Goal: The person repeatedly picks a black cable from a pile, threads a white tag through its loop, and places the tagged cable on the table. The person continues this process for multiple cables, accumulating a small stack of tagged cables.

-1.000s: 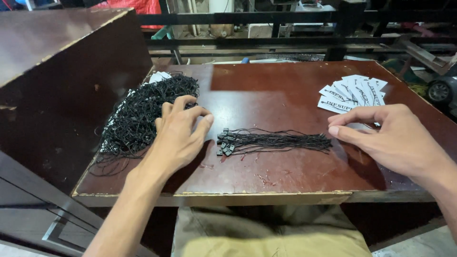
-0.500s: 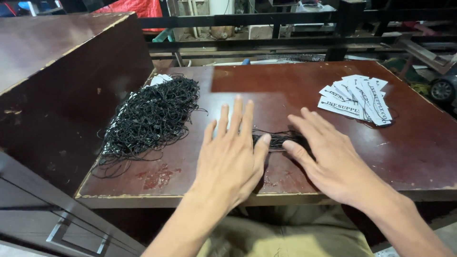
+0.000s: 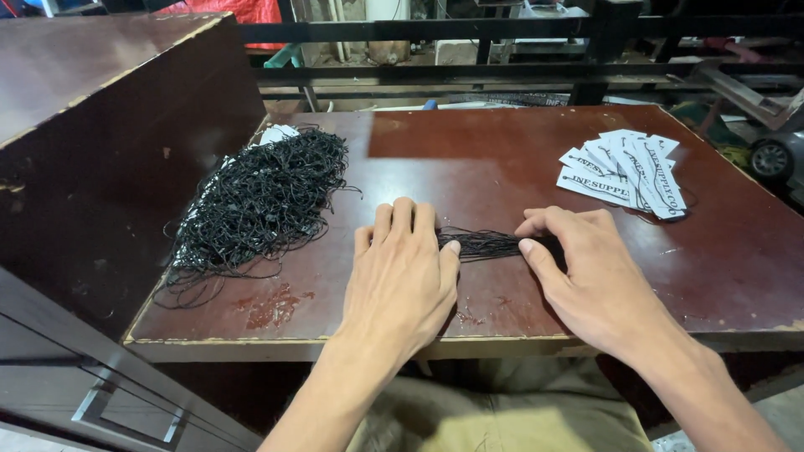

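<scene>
Head camera looks down on your left hand [image 3: 400, 280], lying flat and open over one end of a straight bundle of black strings [image 3: 490, 244] on the bench [image 3: 502, 159]. Your right hand [image 3: 586, 272] pinches the bundle's other end. A tangled heap of black strings [image 3: 264, 197] lies left; fanned white tags [image 3: 628, 172] lie right, well apart.

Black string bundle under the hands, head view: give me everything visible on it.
The black string bundle is a slim sheaf of thin dark cords, laid straight and flat, running left to right on the reddish-brown table near its front edge. The left hand lies flat over its left end; the right hand covers its right end. Only the middle stretch shows. It lies apart from the tangled pile.
</scene>
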